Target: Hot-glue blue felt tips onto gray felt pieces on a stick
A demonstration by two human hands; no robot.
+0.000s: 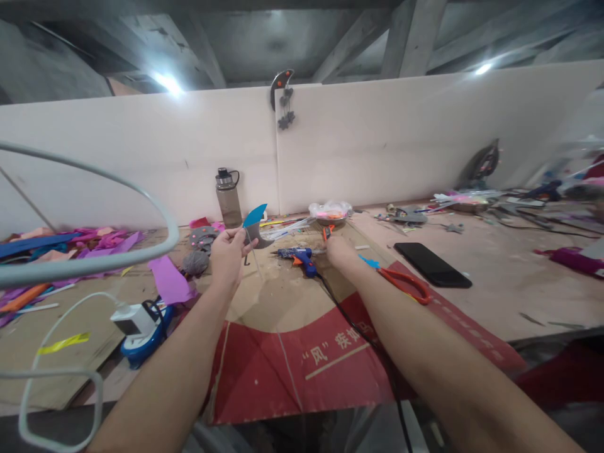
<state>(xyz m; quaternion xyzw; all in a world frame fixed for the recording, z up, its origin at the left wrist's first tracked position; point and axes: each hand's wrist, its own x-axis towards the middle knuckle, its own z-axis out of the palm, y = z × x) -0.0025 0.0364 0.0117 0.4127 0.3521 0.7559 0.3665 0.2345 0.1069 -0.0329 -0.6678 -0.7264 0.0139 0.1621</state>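
Observation:
My left hand [228,255] pinches a grey crescent-shaped felt piece [257,236] with a blue pointed piece [255,216] at its top. A thin pale stick [257,263] hangs down below these fingers. My right hand [341,253] is closed at the far middle of the table, with an orange utility knife [327,233] at its fingertips; the back of the hand hides most of the grip. Between the hands lies a blue glue gun [298,256] with an orange trigger. Red-handled scissors [406,283] with blue at the blade end rest beside my right forearm.
A black phone [432,265] lies at the right. Behind stand a bottle [228,200] and a bowl with plastic [331,214]. Coloured scraps [94,248] and a charger in a power strip [136,324] are left. A white tube [94,270] crosses the left foreground.

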